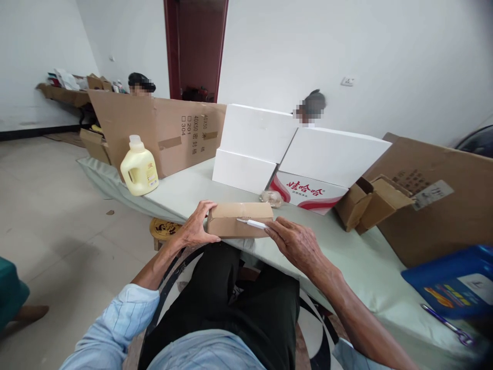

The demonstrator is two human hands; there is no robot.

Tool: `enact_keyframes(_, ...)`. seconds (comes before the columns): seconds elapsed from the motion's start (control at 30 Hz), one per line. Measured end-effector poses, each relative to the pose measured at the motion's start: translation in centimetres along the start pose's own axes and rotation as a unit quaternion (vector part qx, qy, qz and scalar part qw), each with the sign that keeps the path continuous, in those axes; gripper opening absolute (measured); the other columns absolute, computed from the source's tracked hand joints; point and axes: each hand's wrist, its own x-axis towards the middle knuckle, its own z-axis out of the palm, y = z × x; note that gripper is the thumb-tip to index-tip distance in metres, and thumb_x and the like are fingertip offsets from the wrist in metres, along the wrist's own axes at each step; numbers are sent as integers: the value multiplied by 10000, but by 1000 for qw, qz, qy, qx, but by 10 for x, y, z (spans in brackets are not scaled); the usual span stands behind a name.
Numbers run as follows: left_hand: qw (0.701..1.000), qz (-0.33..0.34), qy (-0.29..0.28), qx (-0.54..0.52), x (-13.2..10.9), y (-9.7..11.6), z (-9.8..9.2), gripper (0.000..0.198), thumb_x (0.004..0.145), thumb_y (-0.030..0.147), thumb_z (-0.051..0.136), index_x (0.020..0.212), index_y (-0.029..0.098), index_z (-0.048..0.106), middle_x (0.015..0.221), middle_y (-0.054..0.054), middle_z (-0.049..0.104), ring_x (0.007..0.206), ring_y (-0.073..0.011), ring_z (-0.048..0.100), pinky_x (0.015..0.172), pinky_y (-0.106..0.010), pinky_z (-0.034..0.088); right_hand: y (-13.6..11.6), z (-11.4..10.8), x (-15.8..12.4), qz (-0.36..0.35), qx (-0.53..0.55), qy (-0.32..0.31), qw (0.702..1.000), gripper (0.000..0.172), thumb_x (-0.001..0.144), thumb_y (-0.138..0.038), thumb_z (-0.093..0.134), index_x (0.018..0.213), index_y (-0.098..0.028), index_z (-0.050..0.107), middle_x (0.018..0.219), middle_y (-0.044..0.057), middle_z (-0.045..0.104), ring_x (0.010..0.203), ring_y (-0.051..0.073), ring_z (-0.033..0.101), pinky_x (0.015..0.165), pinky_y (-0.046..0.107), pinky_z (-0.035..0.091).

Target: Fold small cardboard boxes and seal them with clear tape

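A small brown cardboard box (234,211) sits at the near edge of the cloth-covered table. My left hand (198,226) grips its left end, thumb low on the front face and fingers over the top corner. In my right hand (290,236) is a slim white-handled tool (256,224), its narrow tip pointing left against the front of the box near the top edge. What kind of tool it is I cannot make out. Just behind the box's right end lies a small clear plastic-wrapped bundle (271,198).
White boxes (250,131) and a red-and-white carton (308,192) stand behind. At left are a large cardboard sheet (169,123) and a yellow jug (139,167); at right, open small boxes (381,200), a blue jug (450,282) and a purple tool (447,324). Two people's heads show beyond.
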Motion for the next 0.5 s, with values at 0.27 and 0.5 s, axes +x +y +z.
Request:
enact_keyframes(0.27,1000,-2,1,3,-1,-1,0,1048,643,283,962,1539,247,420,1501,-162,456,1443,-393,476,1186,-604,488,1,-9,7,-6,-22,-38,999,616,1173,-480,211,1128,-221,769,903,75,717,723,170,608,596,343,209)
enact_keyframes(0.5,1000,-2,-2,2,-1,1,-1,1057,647,265,965,1549,269,413,1501,-155,452,1432,-386,482,1154,-602,519,-3,-14,18,-2,-45,-79,996,549,1166,-456,265,1071,-235,758,936,83,716,728,173,604,591,352,177)
